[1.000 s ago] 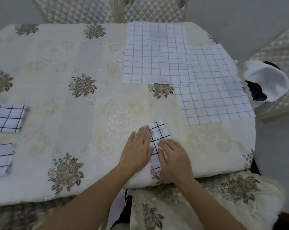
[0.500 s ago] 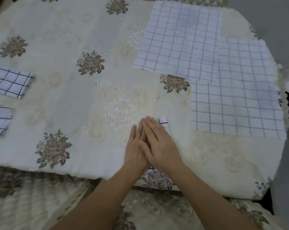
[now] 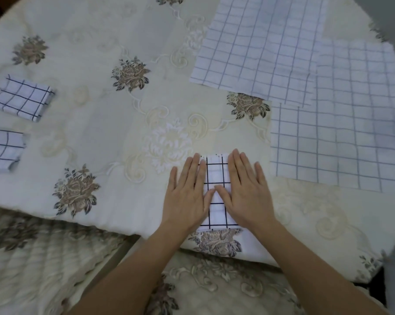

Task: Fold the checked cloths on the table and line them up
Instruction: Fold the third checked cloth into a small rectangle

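Observation:
A small folded white cloth with black checks lies near the table's front edge. My left hand lies flat on its left side and my right hand flat on its right side, fingers straight, thumbs almost touching over the cloth. Two folded checked cloths rest at the far left, one further back and one nearer, cut by the frame edge. Two unfolded pale checked cloths lie spread at the right: one at the back overlapping a larger one.
The table wears a cream tablecloth with brown flower prints. Its front edge runs just below my hands. Quilted floral chair cushions sit below the edge.
My hands, stacked together on the folded cloth half a second ago, have slid apart to its left and right sides. The camera has moved closer.

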